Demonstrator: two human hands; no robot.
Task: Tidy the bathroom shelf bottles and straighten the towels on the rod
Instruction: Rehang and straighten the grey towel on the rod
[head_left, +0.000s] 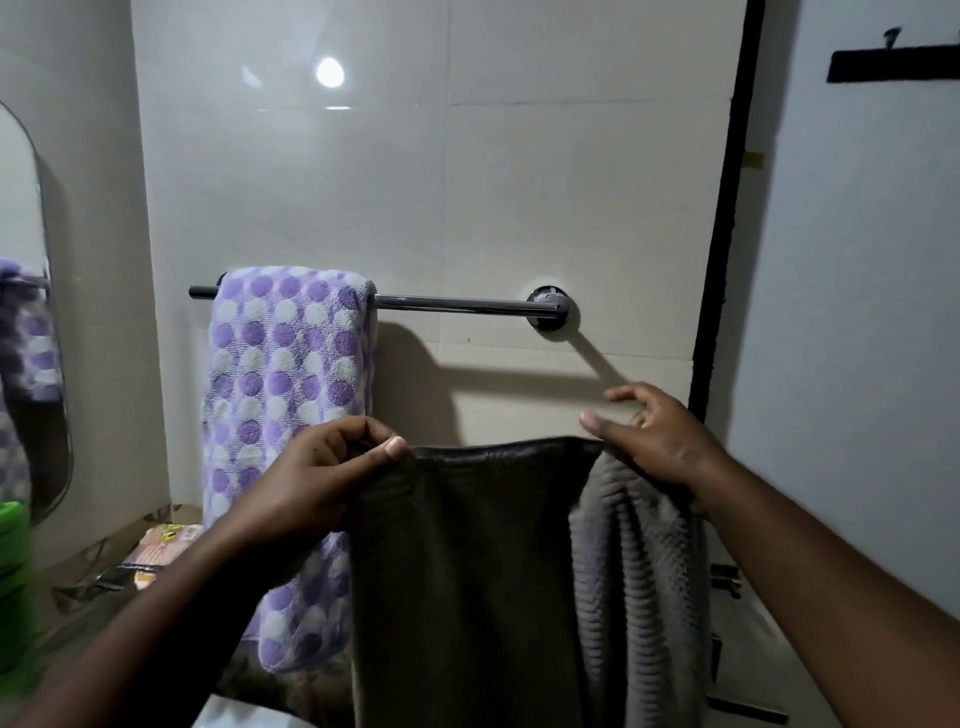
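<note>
Just below the bare right end of the rod (457, 304), we hold the grey towel (467, 571), left hand (322, 467) pinching one corner tight, right hand (660, 441) half open on the other, where it could slip.

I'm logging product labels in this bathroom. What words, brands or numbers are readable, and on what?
None readable.
On the pink packet under the dotted towel: print too blurred.
On the yellow tag on the door frame: too small.
On the dark towel: no label visible.

Purple-dotted towel (285, 415) drapes the left end of the rod (457, 304); grey towel (467, 571) held spread below.
</note>
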